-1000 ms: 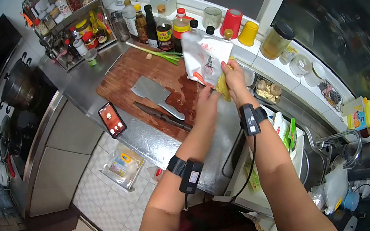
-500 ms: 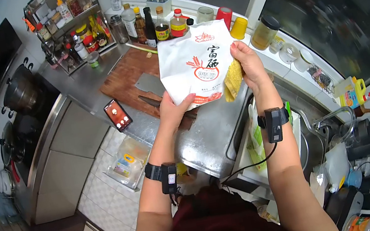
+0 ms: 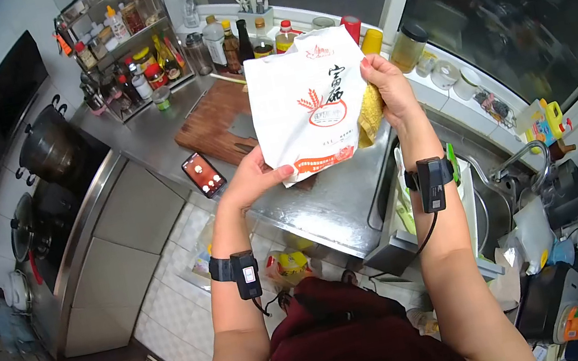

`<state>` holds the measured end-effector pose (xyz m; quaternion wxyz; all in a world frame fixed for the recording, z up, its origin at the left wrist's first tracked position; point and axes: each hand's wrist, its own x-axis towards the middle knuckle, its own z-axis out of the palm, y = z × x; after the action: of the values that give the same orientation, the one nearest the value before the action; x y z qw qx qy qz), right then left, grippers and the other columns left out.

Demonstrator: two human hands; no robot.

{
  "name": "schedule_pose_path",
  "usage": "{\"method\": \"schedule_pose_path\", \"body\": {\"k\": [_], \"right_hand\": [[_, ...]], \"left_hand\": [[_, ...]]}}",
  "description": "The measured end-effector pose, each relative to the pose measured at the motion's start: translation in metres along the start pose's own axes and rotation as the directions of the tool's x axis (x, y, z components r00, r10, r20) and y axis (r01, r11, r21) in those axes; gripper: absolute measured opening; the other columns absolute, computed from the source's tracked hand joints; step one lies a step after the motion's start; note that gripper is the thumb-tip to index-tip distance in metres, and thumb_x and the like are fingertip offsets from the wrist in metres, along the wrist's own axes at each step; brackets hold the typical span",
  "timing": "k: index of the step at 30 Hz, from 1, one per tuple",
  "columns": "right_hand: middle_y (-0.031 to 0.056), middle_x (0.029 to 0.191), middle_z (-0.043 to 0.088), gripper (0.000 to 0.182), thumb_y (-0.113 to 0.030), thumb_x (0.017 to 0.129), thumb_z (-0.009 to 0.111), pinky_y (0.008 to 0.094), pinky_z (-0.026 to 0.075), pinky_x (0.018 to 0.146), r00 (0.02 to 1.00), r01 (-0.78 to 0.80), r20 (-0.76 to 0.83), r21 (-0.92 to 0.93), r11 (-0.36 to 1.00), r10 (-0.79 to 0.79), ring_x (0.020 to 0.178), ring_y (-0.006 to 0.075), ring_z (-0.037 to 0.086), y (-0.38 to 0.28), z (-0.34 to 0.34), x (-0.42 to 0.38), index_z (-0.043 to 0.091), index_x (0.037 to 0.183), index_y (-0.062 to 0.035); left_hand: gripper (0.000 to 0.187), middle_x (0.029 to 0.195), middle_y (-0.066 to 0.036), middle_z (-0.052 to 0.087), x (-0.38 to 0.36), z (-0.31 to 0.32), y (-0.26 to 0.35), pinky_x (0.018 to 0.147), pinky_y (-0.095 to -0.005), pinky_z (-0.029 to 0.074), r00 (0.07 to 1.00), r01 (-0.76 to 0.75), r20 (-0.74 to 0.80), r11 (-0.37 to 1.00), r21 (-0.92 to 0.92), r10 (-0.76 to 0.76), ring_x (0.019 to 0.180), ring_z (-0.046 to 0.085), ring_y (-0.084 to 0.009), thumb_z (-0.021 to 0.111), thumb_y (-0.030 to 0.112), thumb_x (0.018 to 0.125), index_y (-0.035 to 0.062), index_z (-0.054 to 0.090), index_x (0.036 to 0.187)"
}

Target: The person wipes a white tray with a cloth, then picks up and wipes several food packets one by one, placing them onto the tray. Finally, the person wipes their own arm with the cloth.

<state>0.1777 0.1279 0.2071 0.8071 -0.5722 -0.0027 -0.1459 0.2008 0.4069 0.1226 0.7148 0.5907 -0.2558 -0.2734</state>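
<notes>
A white paper bag (image 3: pixel 296 86) printed with red wheat ears and black characters is held up in front of me, above the counter. My left hand (image 3: pixel 252 179) grips its lower left corner, thumb on the front. At the bag's right edge my right hand (image 3: pixel 390 85) is closed, thumb in front. A yellow textured cloth-like piece (image 3: pixel 370 116) shows beneath that hand, partly hidden behind the bag. Behind the bag lies a wooden cutting board (image 3: pixel 213 120), with part of a knife (image 3: pixel 246 146) visible. A lit phone (image 3: pixel 203 174) rests at the counter's edge, left of my left hand.
Several sauce bottles (image 3: pixel 231 48) line the back of the counter beside a spice rack (image 3: pixel 126 47). To the right are a sink (image 3: pixel 495 210) and faucet (image 3: pixel 524 153). A dark pot (image 3: pixel 51 145) stands on the left. Bags (image 3: pixel 290 264) lie on the floor.
My view has shifted, so the counter, phone and rack appear further right. The bag stays in both hands, turned slightly, and my left hand sits a little lower and further left.
</notes>
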Motion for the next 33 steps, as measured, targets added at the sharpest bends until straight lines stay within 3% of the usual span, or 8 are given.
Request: {"method": "schedule_pose_path", "body": {"k": [8,11,12,15,20,25,29,33], "right_hand": [[-0.0007,0.089,0.062,0.011,-0.016,0.090,0.056,0.0236,0.047,0.075,0.988,-0.059,0.150,0.080,0.995,0.046,0.080,0.0071,0.058,-0.007,0.028,-0.030,0.057,0.096,-0.0068],[-0.0009,0.089,0.062,0.012,-0.017,0.090,0.057,0.0236,0.047,0.076,0.965,-0.089,0.253,0.044,0.995,0.075,0.081,0.0071,0.058,-0.006,0.033,-0.035,0.057,0.097,-0.0068],[-0.0009,0.089,0.062,0.013,-0.017,0.090,0.058,0.0236,0.047,0.076,0.952,-0.099,0.292,0.023,0.995,0.088,0.082,0.0072,0.058,-0.005,0.034,-0.036,0.057,0.098,-0.0067],[-0.0013,0.090,0.062,0.016,-0.018,0.089,0.059,0.0231,0.047,0.077,0.966,-0.098,0.243,0.013,0.995,0.092,0.084,0.0069,0.058,0.004,0.036,-0.032,0.058,0.100,-0.0067],[0.0163,0.117,0.052,0.066,0.003,0.082,0.056,0.0301,0.044,0.090,0.967,0.226,-0.006,-0.430,0.874,-0.253,0.106,0.0204,0.054,0.017,0.038,-0.045,0.024,0.138,-0.0031],[0.0187,0.129,0.049,0.069,0.008,0.078,0.056,0.0300,0.043,0.092,0.918,0.396,0.091,-0.277,0.876,-0.386,0.109,0.0227,0.054,0.024,0.067,-0.091,0.029,0.140,-0.0054],[0.0144,0.126,0.051,0.058,-0.012,0.083,0.054,0.0475,0.018,0.107,0.773,0.579,0.369,-0.742,0.337,-0.516,0.111,0.0333,0.049,0.036,0.118,-0.123,0.036,0.138,-0.0104],[0.0149,0.127,0.050,0.054,-0.020,0.090,0.044,0.0531,0.001,0.108,0.737,0.635,0.336,-0.642,0.430,-0.587,0.119,0.0352,0.043,0.063,0.142,-0.101,0.030,0.141,-0.0111]], "left_hand": [[0.113,0.137,-0.008,0.037,-0.015,-0.013,0.050,0.106,-0.0327,0.027,0.950,-0.309,0.013,0.946,-0.102,0.312,0.127,0.036,-0.0185,0.085,0.046,0.055,0.0014,0.024,0.140],[0.108,0.135,-0.008,0.041,-0.020,-0.020,0.060,0.105,-0.0326,0.028,0.973,-0.227,0.036,0.973,-0.049,0.228,0.126,0.038,-0.0192,0.083,0.044,0.060,0.0012,0.025,0.140],[0.087,0.133,-0.010,0.044,-0.021,-0.008,0.069,0.104,-0.0329,0.031,0.945,-0.323,0.053,0.946,-0.008,0.323,0.123,0.042,-0.0201,0.070,0.046,0.076,0.0005,0.029,0.138],[0.069,0.134,-0.012,0.044,-0.019,-0.004,0.063,0.102,-0.0339,0.034,0.991,-0.134,-0.039,0.942,-0.307,0.128,0.122,0.044,-0.0214,0.049,0.047,0.090,-0.0004,0.030,0.137],[0.067,0.135,-0.015,0.042,-0.023,0.002,0.061,0.101,-0.0379,0.037,0.959,-0.284,-0.124,0.878,-0.385,0.256,0.122,0.045,-0.0245,0.033,0.049,0.094,-0.0019,0.027,0.137],[0.068,0.138,-0.014,0.039,-0.014,0.003,0.055,0.103,-0.0398,0.034,0.885,-0.438,-0.294,0.862,-0.255,0.362,0.124,0.043,-0.0265,0.029,0.051,0.094,0.0008,0.024,0.140],[0.066,0.143,-0.012,0.031,-0.011,0.028,0.059,0.107,-0.0367,0.027,0.892,-0.441,-0.226,0.867,-0.233,0.393,0.130,0.034,-0.0236,0.026,0.050,0.095,0.0083,0.012,0.145],[0.065,0.147,-0.011,0.024,-0.014,0.055,0.063,0.110,-0.0360,0.020,0.876,-0.480,-0.146,0.861,-0.169,0.460,0.133,0.027,-0.0239,0.017,0.050,0.096,0.0085,0.008,0.146]]}}
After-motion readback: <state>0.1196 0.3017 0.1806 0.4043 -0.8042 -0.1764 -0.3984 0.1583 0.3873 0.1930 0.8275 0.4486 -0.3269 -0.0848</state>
